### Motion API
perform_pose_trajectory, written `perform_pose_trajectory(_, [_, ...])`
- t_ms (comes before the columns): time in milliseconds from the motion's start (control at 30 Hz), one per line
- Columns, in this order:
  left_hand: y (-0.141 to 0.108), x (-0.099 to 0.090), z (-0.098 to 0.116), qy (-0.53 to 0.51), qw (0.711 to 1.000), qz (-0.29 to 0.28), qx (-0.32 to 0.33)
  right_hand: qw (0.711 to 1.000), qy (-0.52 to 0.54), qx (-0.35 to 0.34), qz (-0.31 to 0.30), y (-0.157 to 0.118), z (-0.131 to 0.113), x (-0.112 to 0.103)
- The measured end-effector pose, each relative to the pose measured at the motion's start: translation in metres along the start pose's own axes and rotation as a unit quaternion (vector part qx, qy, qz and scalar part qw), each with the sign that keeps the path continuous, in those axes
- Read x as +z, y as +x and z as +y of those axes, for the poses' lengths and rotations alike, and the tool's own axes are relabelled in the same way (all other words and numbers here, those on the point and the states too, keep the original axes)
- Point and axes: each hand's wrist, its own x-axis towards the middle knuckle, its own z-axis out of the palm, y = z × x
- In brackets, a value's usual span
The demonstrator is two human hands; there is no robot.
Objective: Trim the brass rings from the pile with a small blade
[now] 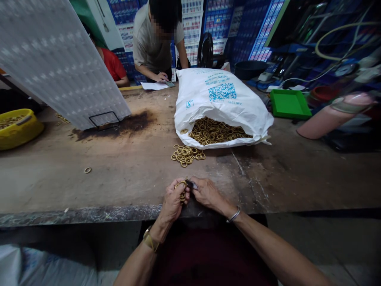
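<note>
Several gold-coloured rings (182,195) are held in my left hand (173,200), its fingers wrapped round them near the table's front edge. My right hand (207,194) is closed on a small metal tool (192,184), whose dark tip touches the rings at my left fingertips. Just beyond my hands lies a small pile of gold rings (186,155). Behind it, a white sack (220,103) lies on its side with its mouth towards me, full of the same rings (214,132). A single ring (87,170) lies apart on the left of the table.
The wooden table (127,182) bears a yellow basin (20,129) and a tall white panel stack (65,63) at left. A green tray (290,104) and a pink bottle (333,119) stand at right. Across the table a person (157,47) writes on paper (154,85); another's red sleeve shows.
</note>
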Motion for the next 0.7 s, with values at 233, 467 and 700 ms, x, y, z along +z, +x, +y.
perform_pose_trajectory(233, [0.002, -0.004, -0.004, 0.080, 0.996, 0.029, 0.030, 0.999, -0.042, 0.001, -0.032, 0.002, -0.003, -0.001])
perform_pose_trajectory(467, [-0.028, 0.007, 0.014, 0.129, 0.987, -0.100, 0.002, 0.979, -0.167, 0.108, -0.035, 0.018, 0.021, -0.022])
perform_pose_trajectory(700, [-0.070, -0.036, 0.007, 0.233, 0.926, -0.161, -0.248, 0.977, -0.183, 0.110, 0.023, 0.013, 0.044, -0.029])
